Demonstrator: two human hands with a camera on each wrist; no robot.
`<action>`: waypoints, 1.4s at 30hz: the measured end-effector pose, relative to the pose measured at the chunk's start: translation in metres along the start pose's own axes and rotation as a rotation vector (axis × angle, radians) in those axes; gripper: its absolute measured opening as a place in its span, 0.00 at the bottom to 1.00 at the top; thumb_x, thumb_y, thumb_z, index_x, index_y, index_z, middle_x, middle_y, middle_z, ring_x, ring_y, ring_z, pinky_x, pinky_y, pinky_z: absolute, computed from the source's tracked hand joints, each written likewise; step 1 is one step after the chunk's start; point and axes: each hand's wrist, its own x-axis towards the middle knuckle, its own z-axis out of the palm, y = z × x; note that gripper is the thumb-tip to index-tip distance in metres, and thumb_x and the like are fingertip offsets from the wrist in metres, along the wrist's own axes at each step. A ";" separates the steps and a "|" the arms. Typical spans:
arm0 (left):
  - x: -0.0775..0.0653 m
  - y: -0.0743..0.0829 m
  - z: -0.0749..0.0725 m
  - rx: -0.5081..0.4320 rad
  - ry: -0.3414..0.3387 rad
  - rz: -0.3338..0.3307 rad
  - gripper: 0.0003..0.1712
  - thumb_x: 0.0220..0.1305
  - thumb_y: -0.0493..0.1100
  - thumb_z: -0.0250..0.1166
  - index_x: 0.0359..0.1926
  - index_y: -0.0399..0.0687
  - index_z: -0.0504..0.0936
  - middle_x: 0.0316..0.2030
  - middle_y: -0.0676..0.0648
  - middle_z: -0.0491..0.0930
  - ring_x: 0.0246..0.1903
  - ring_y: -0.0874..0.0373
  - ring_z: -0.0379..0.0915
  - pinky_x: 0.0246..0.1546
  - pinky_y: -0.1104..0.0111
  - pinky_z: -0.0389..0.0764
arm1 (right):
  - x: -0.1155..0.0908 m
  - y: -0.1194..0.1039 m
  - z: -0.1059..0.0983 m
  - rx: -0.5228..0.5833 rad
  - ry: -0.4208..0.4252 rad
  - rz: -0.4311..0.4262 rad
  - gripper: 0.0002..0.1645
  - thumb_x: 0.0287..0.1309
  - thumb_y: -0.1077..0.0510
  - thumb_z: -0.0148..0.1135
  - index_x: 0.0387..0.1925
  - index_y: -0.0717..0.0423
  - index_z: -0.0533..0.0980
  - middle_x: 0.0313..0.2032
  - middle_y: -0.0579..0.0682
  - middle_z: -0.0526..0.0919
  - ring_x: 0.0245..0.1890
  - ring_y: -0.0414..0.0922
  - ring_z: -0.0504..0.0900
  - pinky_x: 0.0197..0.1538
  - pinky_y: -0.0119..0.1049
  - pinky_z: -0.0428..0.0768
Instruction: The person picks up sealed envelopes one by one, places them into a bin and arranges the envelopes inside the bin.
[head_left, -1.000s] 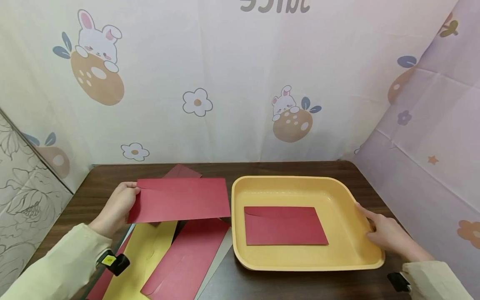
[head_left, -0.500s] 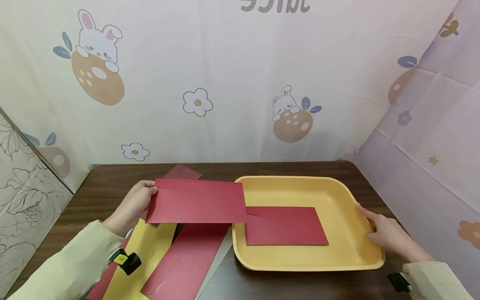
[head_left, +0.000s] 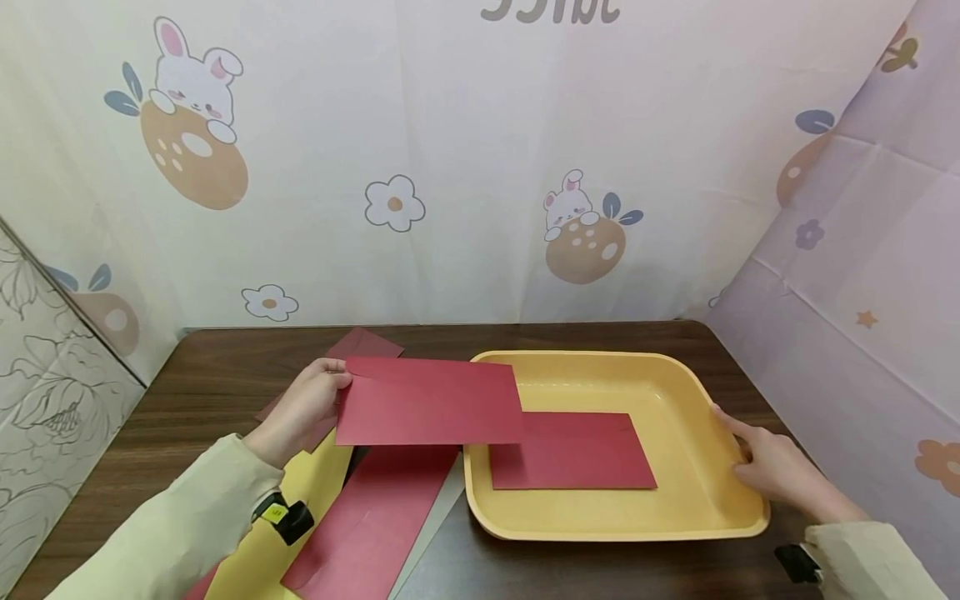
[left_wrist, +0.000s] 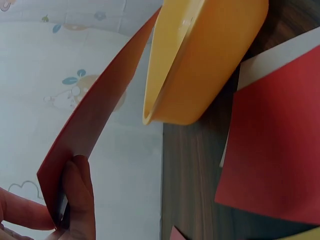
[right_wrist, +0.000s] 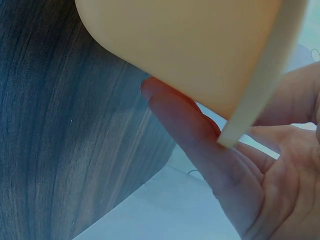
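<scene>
My left hand [head_left: 303,408] pinches a red envelope [head_left: 431,402] by its left end, thumb and fingers on either side. The envelope is held over the left rim of a yellow tray [head_left: 693,467], and its right end overlaps a second red envelope [head_left: 581,454] lying flat inside. In the left wrist view, the held envelope [left_wrist: 95,110] slants up toward the tray [left_wrist: 215,65]. My right hand [head_left: 780,471] holds the tray's right rim; the right wrist view has its fingers [right_wrist: 185,120] beneath the wall and the thumb behind the rim.
Under and in front of my left arm lies a loose pile: a yellow envelope [head_left: 262,533], a red envelope [head_left: 382,517] and a grey one [head_left: 431,521]. Another red envelope [head_left: 363,342] pokes out behind. A printed curtain [head_left: 465,167] hangs at the back edge of the dark wooden table [head_left: 570,575].
My left hand has carried the red envelope to the right, from above the pile to over the tray's left side. My right hand and the tray stay where they were.
</scene>
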 end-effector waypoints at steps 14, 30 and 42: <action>0.005 0.002 0.024 0.023 -0.025 0.022 0.21 0.72 0.37 0.42 0.60 0.27 0.59 0.49 0.33 0.71 0.35 0.56 0.75 0.39 0.65 0.78 | 0.000 0.001 0.000 -0.001 -0.002 0.007 0.47 0.44 0.68 0.55 0.69 0.68 0.54 0.13 0.46 0.63 0.13 0.39 0.58 0.20 0.32 0.62; 0.012 0.002 0.058 -0.126 -0.081 0.008 0.17 0.70 0.34 0.43 0.57 0.31 0.61 0.46 0.37 0.71 0.33 0.57 0.72 0.35 0.68 0.73 | -0.001 0.000 0.000 -0.003 0.009 -0.001 0.46 0.45 0.68 0.55 0.69 0.68 0.54 0.15 0.46 0.63 0.13 0.39 0.59 0.20 0.32 0.63; 0.016 0.007 0.084 -0.086 -0.095 0.001 0.16 0.69 0.36 0.46 0.55 0.33 0.65 0.41 0.39 0.75 0.26 0.56 0.71 0.29 0.67 0.74 | 0.000 -0.001 0.000 -0.006 0.012 0.004 0.46 0.45 0.68 0.56 0.69 0.68 0.54 0.15 0.47 0.64 0.14 0.40 0.60 0.20 0.32 0.64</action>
